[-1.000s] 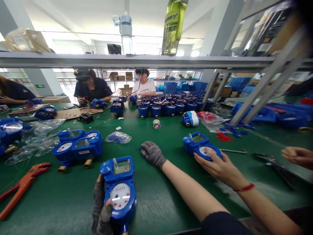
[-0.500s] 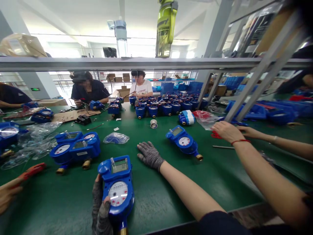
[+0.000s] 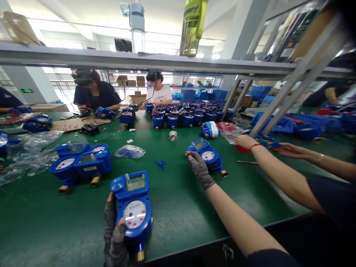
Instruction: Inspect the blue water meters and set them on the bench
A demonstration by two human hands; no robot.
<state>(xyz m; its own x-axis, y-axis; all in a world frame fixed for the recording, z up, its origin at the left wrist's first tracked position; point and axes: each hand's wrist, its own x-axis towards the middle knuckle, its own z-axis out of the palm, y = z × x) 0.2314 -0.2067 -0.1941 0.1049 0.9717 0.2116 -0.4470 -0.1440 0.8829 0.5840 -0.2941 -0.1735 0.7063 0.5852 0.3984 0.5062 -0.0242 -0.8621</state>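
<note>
At the table (image 3: 172,211), left hand (image 3: 116,237) holds one meter (image 3: 135,215); right hand (image 3: 200,170) by second meter (image 3: 209,156), grip unclear.

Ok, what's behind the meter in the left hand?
Beyond the blue meter, on the green table: a small clear bag with something blue inside, then a white scrap. The meter hides its own back, possibly part of the left hand, and the table it covers.

Green table (image 3: 178,211) beneath pale shelf (image 3: 155,61)
</note>
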